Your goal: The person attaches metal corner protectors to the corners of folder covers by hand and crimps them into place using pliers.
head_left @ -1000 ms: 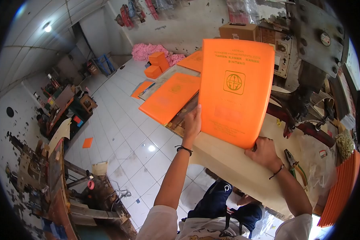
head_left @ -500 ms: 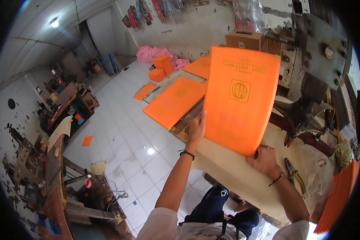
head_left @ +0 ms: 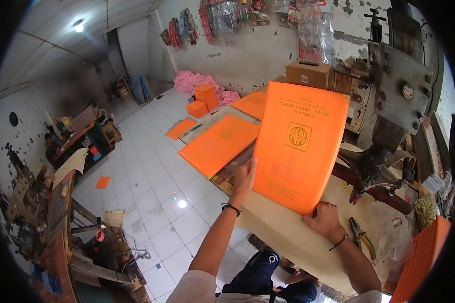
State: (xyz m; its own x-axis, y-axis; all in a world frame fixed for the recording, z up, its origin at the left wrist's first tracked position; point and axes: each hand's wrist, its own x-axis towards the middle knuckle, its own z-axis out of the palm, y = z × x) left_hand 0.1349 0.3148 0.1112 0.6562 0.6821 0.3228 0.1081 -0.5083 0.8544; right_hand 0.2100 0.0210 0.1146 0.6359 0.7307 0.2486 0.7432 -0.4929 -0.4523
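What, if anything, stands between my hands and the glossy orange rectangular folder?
Nothing visible: your left hand holds the orange folder by its left edge, your right hand by its lower right corner. Metal pliers with coloured handles lie off to the right.

I'm looking into a small workshop. A heavy metal machine (head_left: 402, 91) with a bolted plate stands over the right end of the worktable (head_left: 283, 214), with pliers (head_left: 361, 237) lying near it. Plastic-packed goods (head_left: 222, 20) hang on the peeling far wall (head_left: 237, 55). Orange stacks (head_left: 203, 98) and a pink heap (head_left: 194, 82) sit beyond the table, and on the left I see cluttered workbenches (head_left: 60, 217) on white floor tiles (head_left: 151, 192).
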